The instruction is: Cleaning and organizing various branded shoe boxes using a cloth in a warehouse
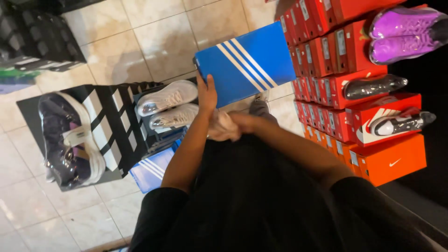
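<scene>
Black cloth of the person's own shirt (280,210) fills the bottom of the view, nearest the camera, and both bare forearms run up from it toward twelve o'clock. At about eleven o'clock from the shirt, the left hand (206,93) grips the near left edge of a flat blue cardboard shoe-box lid with three white diagonal stripes (245,63); its thumb lies on the blue top face and the fingers are hidden behind the edge, so the hand is closed onto the lid. The lid is held up off the floor, tilted, at twelve o'clock from the hands. Just at four o'clock from the left hand, the right hand (242,122) is bunched around a crumpled pale pink piece of paper or cloth (223,127); its fingers are blurred, so how tightly they close I cannot tell.

At nine o'clock from the left hand, a pair of pale silver-pink trainers (170,105) lies on a black box. Further toward nine o'clock, a dark purple shoe with a thick white sole (70,140) rests on a black box with white stripes (114,126). At three o'clock, stacked red and orange shoe boxes (368,126) carry wrapped shoes, with a glossy purple pair (403,35) at the top. Beige floor tiles (158,37) lie underneath.
</scene>
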